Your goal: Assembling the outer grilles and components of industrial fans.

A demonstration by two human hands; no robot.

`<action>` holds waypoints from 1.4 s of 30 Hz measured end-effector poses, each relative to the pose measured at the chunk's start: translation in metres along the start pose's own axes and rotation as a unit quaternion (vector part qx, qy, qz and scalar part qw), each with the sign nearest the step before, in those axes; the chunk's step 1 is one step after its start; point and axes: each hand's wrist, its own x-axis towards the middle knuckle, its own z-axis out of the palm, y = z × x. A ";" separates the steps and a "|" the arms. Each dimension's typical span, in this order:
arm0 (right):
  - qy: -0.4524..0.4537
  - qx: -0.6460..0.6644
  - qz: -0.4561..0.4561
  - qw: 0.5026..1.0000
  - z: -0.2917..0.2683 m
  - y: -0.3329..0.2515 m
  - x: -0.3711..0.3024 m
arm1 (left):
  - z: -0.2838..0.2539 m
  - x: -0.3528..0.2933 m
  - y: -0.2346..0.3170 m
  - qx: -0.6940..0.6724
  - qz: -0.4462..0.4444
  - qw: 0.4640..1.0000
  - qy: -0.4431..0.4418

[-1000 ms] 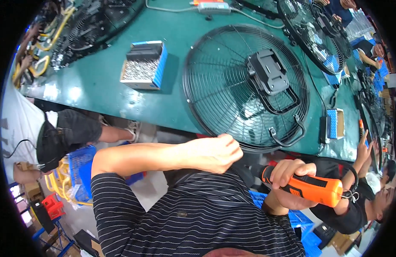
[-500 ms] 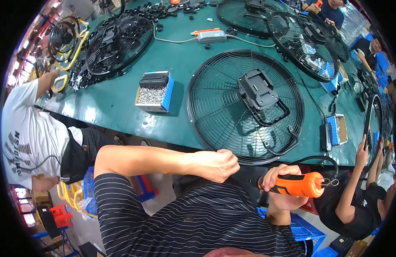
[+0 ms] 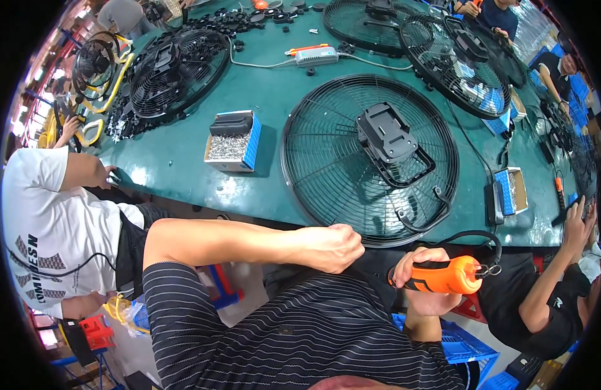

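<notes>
One orange screwdriver (image 3: 443,276) in right hand (image 3: 425,286) grip, left hand (image 3: 333,247) fisted beside fan guard (image 3: 369,156)

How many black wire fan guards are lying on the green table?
5: one nearest the hands, one far left, one at the left edge, two top right. More may be hidden.

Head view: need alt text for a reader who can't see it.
A person's right hand grips an orange power screwdriver and the left hand is a closed fist, both at the near edge of a green table. A round black wire fan guard lies flat ahead, a box of screws left of it.
</notes>
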 end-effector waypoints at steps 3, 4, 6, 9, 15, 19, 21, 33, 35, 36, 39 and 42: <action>-0.006 0.014 0.012 1.000 -0.001 0.000 -0.001 | -0.002 0.005 0.002 -0.008 -0.010 0.999 -0.029; -0.005 0.017 0.017 1.000 -0.001 0.000 -0.001 | -0.003 0.007 0.002 -0.003 -0.010 0.999 -0.031; -0.003 0.019 0.025 1.000 -0.001 0.001 -0.003 | -0.003 0.011 0.003 0.007 0.000 0.999 -0.054; -0.002 0.012 0.028 1.000 -0.001 0.003 -0.005 | -0.002 0.014 0.002 0.016 0.010 0.998 -0.060; -0.006 0.002 0.020 1.000 -0.001 0.006 -0.005 | -0.001 0.012 0.003 0.013 -0.001 0.999 -0.045; -0.002 0.001 -0.009 1.000 0.007 0.001 0.004 | 0.000 -0.001 0.002 -0.062 -0.082 0.994 0.026; 0.005 0.011 -0.037 0.999 0.012 -0.003 0.011 | 0.002 -0.015 0.005 -0.144 -0.149 0.976 0.063; -0.048 -0.027 -0.215 0.975 0.032 0.025 0.067 | 0.072 -0.034 0.102 -0.098 -0.475 0.828 0.281; -0.052 -0.053 -0.203 0.976 0.036 0.030 0.070 | 0.081 -0.033 0.108 -0.097 -0.482 0.818 0.298; -0.052 -0.062 -0.199 0.977 0.038 0.032 0.071 | 0.086 -0.032 0.110 -0.098 -0.487 0.811 0.310; -0.042 -0.128 -0.197 0.971 0.042 0.038 0.072 | 0.095 -0.029 0.116 -0.104 -0.503 0.789 0.337; -0.030 -0.163 -0.187 0.968 0.045 0.042 0.073 | 0.103 -0.027 0.119 -0.088 -0.506 0.783 0.350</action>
